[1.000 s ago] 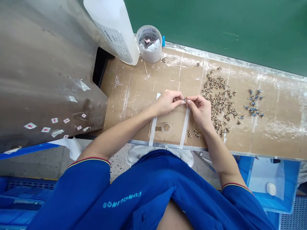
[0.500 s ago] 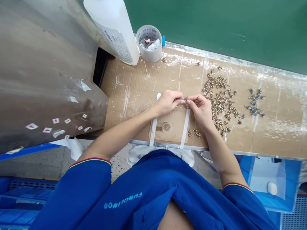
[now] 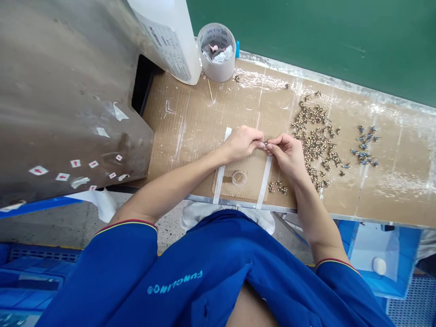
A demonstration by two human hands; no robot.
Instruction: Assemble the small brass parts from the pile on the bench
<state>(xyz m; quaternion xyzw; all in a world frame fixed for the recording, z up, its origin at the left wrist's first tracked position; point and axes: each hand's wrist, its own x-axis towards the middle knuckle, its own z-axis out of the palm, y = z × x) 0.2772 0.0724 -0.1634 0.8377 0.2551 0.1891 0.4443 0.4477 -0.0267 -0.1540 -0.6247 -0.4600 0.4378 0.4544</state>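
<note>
My left hand (image 3: 244,143) and my right hand (image 3: 288,153) meet fingertip to fingertip above the cardboard. Between them they pinch a small metal part (image 3: 266,143); its exact kind is too small to make out. Just right of my right hand spreads a pile of small brass-coloured metal parts (image 3: 315,143). Farther right lies a smaller group of like parts with blue bits (image 3: 365,150). A few loose brass parts (image 3: 278,187) lie below my right wrist. Below my hands a small round clear dish (image 3: 239,178) sits on a taped cardboard piece (image 3: 235,193).
At the back left stand a large white bottle (image 3: 170,45) and a tape roll (image 3: 218,70) holding scraps. A thin wooden stick (image 3: 210,90) lies before them. A metal panel (image 3: 85,104) borders the left side. A blue bin (image 3: 405,259) is below the table at right.
The whole view has shifted slightly. Both hands stay together with fingertips pinched on the small part, which seems turned a little between them.
</note>
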